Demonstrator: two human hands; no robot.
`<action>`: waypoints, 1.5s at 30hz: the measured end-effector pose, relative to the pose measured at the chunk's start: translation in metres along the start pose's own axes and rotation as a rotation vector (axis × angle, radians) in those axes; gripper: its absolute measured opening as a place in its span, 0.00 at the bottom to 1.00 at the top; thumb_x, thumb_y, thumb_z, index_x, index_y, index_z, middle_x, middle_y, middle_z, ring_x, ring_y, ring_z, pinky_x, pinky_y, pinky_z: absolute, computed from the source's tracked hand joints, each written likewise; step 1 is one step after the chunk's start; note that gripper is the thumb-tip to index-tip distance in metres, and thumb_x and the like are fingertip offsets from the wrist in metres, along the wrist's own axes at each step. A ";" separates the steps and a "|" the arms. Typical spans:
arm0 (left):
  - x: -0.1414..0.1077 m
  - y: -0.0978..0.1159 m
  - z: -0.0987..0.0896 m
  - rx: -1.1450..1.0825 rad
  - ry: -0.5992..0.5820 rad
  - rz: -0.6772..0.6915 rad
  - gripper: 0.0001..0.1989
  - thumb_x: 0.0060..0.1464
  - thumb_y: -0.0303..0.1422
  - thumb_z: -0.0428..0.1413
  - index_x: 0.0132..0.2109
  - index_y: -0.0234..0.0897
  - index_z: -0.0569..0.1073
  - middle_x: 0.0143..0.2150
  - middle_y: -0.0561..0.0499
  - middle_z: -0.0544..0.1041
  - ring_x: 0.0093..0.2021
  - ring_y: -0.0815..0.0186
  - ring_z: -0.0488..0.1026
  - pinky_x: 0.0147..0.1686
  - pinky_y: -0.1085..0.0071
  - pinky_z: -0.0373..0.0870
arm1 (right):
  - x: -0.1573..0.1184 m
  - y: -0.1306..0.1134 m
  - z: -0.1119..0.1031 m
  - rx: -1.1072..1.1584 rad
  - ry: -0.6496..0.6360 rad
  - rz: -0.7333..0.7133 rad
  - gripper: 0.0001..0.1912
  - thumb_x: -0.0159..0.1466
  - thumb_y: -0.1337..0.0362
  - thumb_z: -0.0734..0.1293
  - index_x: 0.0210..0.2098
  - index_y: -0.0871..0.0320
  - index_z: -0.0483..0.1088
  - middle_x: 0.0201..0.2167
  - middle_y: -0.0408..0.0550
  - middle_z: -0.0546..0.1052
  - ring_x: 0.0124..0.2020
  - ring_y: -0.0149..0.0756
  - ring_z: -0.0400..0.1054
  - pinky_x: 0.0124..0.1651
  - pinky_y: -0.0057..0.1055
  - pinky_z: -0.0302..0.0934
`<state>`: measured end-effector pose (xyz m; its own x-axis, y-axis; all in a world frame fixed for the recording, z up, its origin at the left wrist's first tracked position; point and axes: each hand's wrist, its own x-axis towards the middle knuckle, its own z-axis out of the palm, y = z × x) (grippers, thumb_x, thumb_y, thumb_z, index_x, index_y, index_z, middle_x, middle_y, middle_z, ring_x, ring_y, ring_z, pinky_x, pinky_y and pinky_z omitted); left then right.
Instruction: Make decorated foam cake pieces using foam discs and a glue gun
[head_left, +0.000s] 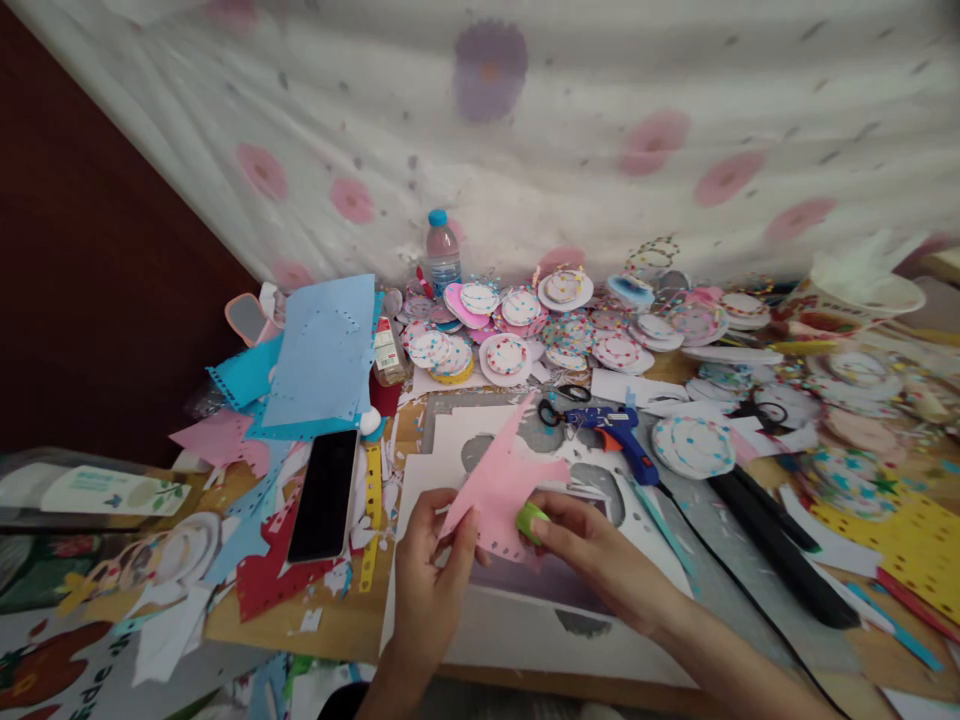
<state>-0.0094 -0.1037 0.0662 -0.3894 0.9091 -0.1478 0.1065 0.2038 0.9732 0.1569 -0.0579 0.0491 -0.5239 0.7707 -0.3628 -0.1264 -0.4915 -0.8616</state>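
Observation:
My left hand [439,560] pinches the lower left edge of a pink paper sheet [504,480], cut to a jagged point at the top. Small holes run along the sheet's bottom edge. Between the fingers of my right hand [581,545] is a small green craft punch [531,522], set against the right edge of the pink sheet. Some of those fingers are behind the paper. Below both hands lies white cardboard [420,600] with cut-out holes.
A blue glue gun [619,430] lies behind my right hand, its cord trailing right. Left are a phone [324,495] and blue paper [322,350]. Decorated paper discs [506,355] and a water bottle [443,250] stand along the back. Black-handled tools [784,550] lie right.

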 end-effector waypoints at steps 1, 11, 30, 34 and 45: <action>-0.001 0.001 0.001 0.021 -0.007 0.007 0.13 0.51 0.41 0.59 0.37 0.36 0.71 0.22 0.54 0.75 0.20 0.68 0.72 0.21 0.76 0.67 | 0.000 0.000 0.000 -0.021 0.004 -0.001 0.17 0.57 0.50 0.70 0.31 0.58 0.71 0.28 0.41 0.69 0.31 0.31 0.60 0.37 0.27 0.54; -0.002 0.001 0.009 -0.109 -0.007 -0.051 0.13 0.50 0.40 0.60 0.38 0.35 0.72 0.24 0.53 0.76 0.22 0.68 0.72 0.23 0.75 0.69 | -0.001 0.004 0.000 0.138 0.015 0.122 0.20 0.49 0.51 0.75 0.32 0.60 0.74 0.29 0.44 0.73 0.31 0.32 0.63 0.38 0.29 0.57; 0.009 -0.017 0.005 -0.096 -0.105 -0.027 0.13 0.54 0.39 0.58 0.42 0.34 0.73 0.29 0.50 0.77 0.29 0.66 0.74 0.33 0.73 0.73 | -0.001 0.007 0.003 0.150 -0.031 0.213 0.20 0.45 0.52 0.77 0.28 0.62 0.75 0.27 0.45 0.75 0.30 0.31 0.66 0.39 0.28 0.58; 0.011 -0.014 0.006 -0.137 -0.124 -0.002 0.15 0.54 0.39 0.58 0.46 0.35 0.72 0.37 0.47 0.79 0.34 0.65 0.76 0.36 0.72 0.73 | 0.000 0.007 0.003 0.169 -0.026 0.224 0.18 0.45 0.55 0.78 0.28 0.61 0.76 0.28 0.44 0.75 0.31 0.31 0.65 0.40 0.27 0.58; 0.008 -0.009 0.015 -0.120 -0.146 -0.011 0.15 0.55 0.39 0.56 0.46 0.35 0.70 0.31 0.50 0.77 0.27 0.68 0.73 0.28 0.76 0.70 | -0.003 0.005 0.008 0.223 -0.037 0.114 0.27 0.46 0.57 0.78 0.44 0.57 0.73 0.37 0.50 0.78 0.39 0.41 0.71 0.48 0.36 0.62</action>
<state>0.0001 -0.0930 0.0536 -0.2517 0.9520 -0.1740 -0.0101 0.1772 0.9841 0.1516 -0.0660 0.0490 -0.5755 0.6920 -0.4359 -0.2456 -0.6546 -0.7150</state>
